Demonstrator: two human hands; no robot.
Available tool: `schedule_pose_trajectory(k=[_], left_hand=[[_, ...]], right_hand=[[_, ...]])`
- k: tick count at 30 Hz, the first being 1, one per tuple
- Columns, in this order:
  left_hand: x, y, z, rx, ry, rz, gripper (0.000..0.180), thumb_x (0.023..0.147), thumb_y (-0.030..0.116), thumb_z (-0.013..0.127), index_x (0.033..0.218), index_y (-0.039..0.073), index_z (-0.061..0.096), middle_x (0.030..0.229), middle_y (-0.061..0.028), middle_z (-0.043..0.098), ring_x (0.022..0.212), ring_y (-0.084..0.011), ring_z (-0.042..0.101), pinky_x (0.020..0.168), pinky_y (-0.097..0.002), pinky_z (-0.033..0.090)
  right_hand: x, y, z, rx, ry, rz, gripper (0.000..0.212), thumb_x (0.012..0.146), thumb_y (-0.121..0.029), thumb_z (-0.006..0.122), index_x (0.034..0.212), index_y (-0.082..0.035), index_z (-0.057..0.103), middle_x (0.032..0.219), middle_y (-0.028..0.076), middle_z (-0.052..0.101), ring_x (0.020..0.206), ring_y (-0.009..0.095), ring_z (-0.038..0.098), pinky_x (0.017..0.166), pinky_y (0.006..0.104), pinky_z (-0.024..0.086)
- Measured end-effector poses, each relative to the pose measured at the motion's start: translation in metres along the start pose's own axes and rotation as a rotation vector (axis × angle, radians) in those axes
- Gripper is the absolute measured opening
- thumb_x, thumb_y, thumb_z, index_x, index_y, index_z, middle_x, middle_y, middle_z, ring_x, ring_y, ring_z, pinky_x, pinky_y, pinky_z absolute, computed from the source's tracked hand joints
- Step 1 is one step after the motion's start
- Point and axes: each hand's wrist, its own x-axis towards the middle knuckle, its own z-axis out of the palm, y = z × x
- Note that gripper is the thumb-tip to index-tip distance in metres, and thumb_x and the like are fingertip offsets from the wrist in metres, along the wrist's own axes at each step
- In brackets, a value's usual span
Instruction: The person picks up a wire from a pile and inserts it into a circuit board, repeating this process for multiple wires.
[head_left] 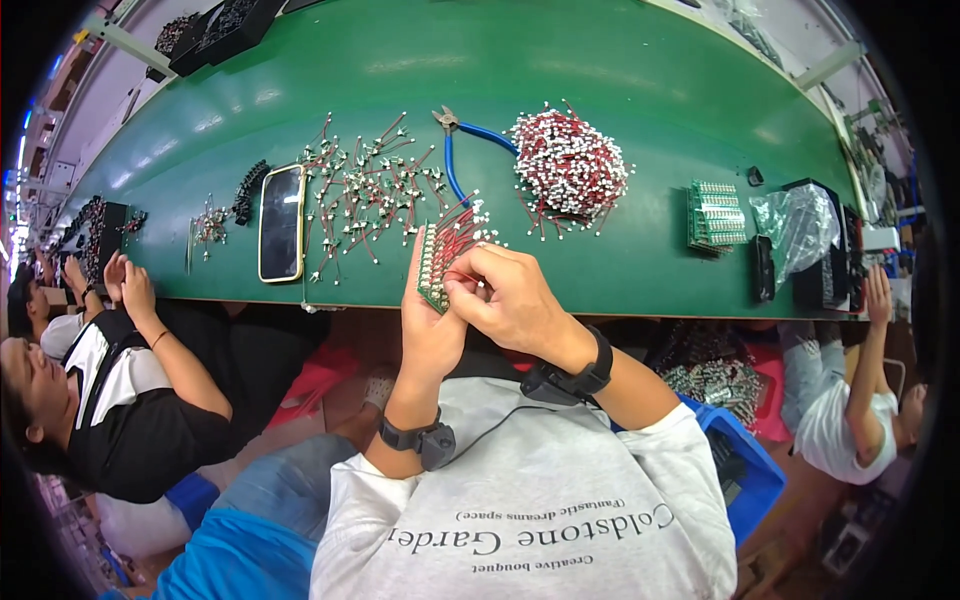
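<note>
My left hand is closed on a narrow green circuit board, held upright near the table's front edge. Red wires with white connectors fan out from the board's far right side. Over its right side bends my right hand, thumb and forefinger pinched on a red wire with a white end. Just beyond the board lie blue-handled cutting pliers, jaws pointing away. Loose red wires with white connectors are scattered to their left, and a dense heap of similar wires sits to their right.
A phone lies left of the scattered wires, beside a black strip of parts. Stacked green boards and a black box with clear plastic stand at the right. Co-workers sit on both sides; a blue crate is beside me.
</note>
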Motion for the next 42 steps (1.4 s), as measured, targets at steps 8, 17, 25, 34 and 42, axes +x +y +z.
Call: schedule_pose_trajectory(k=[8,17,25,34,42], left_hand=[[0.001,0.002,0.000,0.076,-0.018,0.040,0.075,0.095,-0.005,0.055,0.156,0.000,0.012,0.134,-0.0151,0.054,0.116,-0.0188,0.057,0.099,-0.0317,0.049],[-0.007,0.002,0.005,0.281,0.024,0.134,0.069,0.092,-0.011,0.047,0.154,-0.004,0.017,0.135,-0.0159,0.054,0.120,-0.0199,0.055,0.105,-0.0335,0.043],[-0.011,0.000,-0.002,0.199,0.021,-0.001,0.071,0.086,-0.017,0.042,0.153,-0.004,0.023,0.138,-0.0144,0.052,0.123,-0.0194,0.053,0.107,-0.0331,0.041],[-0.005,0.014,-0.013,0.151,0.137,0.008,0.074,0.082,-0.020,0.043,0.153,-0.004,0.026,0.133,-0.0117,0.057,0.111,-0.0133,0.059,0.095,-0.0269,0.047],[-0.008,0.007,-0.012,0.070,0.205,0.030,0.047,0.084,-0.015,0.050,0.130,-0.006,0.051,0.119,-0.0120,0.064,0.105,-0.0189,0.065,0.095,-0.0365,0.053]], right_hand=[[-0.002,0.002,0.004,-0.102,0.032,-0.153,0.013,0.079,-0.002,0.070,0.088,0.001,0.063,0.077,0.011,0.061,0.064,0.023,0.062,0.057,0.0331,0.050],[-0.003,0.004,0.002,-0.226,0.061,-0.302,0.016,0.075,0.003,0.070,0.086,-0.001,0.059,0.076,0.013,0.059,0.069,0.032,0.060,0.061,0.0396,0.050],[-0.003,0.009,-0.006,-0.139,-0.011,-0.197,0.019,0.079,0.000,0.073,0.095,-0.002,0.063,0.081,0.014,0.063,0.072,0.032,0.064,0.064,0.0387,0.051],[0.004,0.070,-0.072,-0.795,-0.045,-0.130,0.012,0.078,-0.006,0.072,0.088,-0.011,0.070,0.083,0.006,0.056,0.080,0.026,0.060,0.064,0.0366,0.049],[0.030,0.043,-0.066,-0.621,0.074,-0.421,0.017,0.073,-0.001,0.074,0.085,-0.007,0.064,0.092,0.006,0.061,0.089,0.026,0.059,0.073,0.0379,0.049]])
